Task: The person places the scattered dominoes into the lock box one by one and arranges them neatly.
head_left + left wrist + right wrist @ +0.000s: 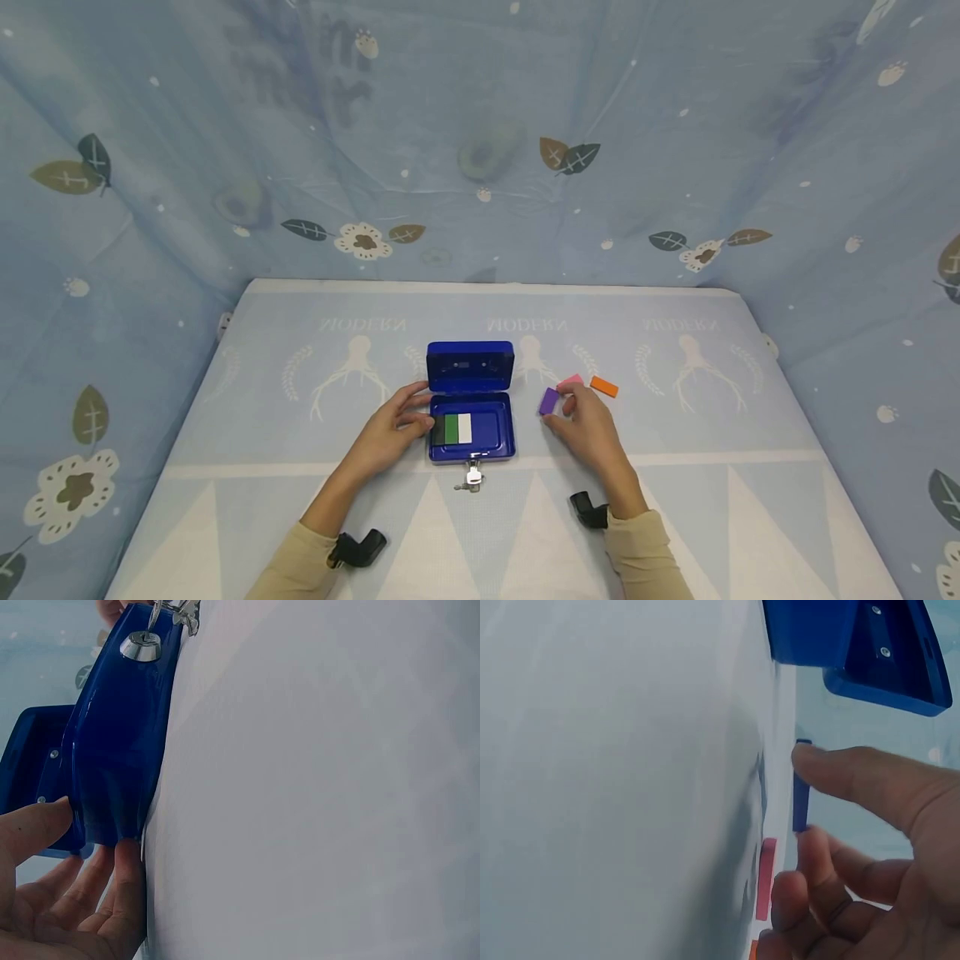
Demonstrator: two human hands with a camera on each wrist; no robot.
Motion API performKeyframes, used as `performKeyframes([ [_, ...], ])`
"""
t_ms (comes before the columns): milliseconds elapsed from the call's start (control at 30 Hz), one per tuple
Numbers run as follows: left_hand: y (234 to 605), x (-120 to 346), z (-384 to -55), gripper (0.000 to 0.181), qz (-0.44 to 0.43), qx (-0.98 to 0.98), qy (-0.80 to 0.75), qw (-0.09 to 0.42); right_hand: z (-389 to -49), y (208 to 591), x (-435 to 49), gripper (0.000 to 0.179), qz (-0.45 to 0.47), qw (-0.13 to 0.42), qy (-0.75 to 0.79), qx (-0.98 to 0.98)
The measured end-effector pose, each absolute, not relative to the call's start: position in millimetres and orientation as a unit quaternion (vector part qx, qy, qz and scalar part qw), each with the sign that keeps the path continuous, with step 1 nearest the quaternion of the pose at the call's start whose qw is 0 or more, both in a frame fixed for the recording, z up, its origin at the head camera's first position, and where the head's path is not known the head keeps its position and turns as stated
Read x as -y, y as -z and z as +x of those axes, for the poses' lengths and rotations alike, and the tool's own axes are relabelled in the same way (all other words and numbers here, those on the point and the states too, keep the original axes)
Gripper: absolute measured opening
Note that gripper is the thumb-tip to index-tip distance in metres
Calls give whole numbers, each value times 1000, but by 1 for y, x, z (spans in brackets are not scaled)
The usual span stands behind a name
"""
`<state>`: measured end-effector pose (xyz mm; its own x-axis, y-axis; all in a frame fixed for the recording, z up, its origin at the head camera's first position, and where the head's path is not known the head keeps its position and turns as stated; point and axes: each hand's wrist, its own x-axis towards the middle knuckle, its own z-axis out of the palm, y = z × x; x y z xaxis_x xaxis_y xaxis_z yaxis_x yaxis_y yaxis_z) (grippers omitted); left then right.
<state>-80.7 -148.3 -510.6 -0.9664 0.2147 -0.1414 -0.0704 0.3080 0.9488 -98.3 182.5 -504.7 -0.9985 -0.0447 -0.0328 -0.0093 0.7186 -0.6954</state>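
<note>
A blue metal cash box (513, 427) sits on the table with its lid (471, 367) raised. Side by side at the left of its tray lie a black block (438, 430), a green block (452, 429) and a white block (465, 428). My left hand (387, 435) steadies the box's left end, thumb at the rim and fingers against the outer wall (112, 787). To the right of the box, my right hand (590, 423) pinches a flat purple block (549, 401) between thumb and fingers, raised off the table in the right wrist view (801, 799).
Just beyond the right hand lie a pink block (572, 380), partly hidden, and an orange block (604, 387). Keys (471, 483) hang from the lock at the box's front. A patterned cloth (480, 150) rises behind the table's far edge.
</note>
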Motion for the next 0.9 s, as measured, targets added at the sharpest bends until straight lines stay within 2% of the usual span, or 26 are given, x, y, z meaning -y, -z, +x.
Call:
performKeyframes([
  [367, 510, 148, -80, 59, 34, -803, -582, 121, -99, 502, -188, 45, -50, 8, 394, -918],
  [900, 509, 148, -80, 60, 37, -803, -582, 121, -93, 488, -175, 48, -127, 30, 408, -904],
])
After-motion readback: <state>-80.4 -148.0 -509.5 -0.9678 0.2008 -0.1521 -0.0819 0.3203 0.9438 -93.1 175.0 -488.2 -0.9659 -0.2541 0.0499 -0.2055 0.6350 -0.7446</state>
